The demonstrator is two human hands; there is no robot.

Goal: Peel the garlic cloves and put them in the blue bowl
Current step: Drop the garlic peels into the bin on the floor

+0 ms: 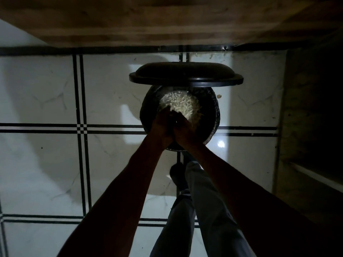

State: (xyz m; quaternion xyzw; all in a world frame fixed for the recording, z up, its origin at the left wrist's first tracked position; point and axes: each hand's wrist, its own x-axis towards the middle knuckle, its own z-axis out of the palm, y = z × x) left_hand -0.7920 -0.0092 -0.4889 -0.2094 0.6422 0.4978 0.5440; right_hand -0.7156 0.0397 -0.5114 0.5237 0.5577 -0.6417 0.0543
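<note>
Reaching down past my grey trouser leg (202, 210), I press my left hand (161, 125) and right hand (182, 131) together over a dark bin (215, 115); their grip is too dark to tell. Pale garlic skins (181, 104) fill it. At twelve o'clock its lid (185, 76) stands raised on the tiled floor (46, 154).

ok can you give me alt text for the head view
Seen from above in dim light, a person's left hand and right hand meet over a dark round bin full of pale papery scraps, probably garlic peel. The bin's black lid stands raised behind it, on a white tiled floor with black lines. What the fingers hold is too dark to tell.
</note>
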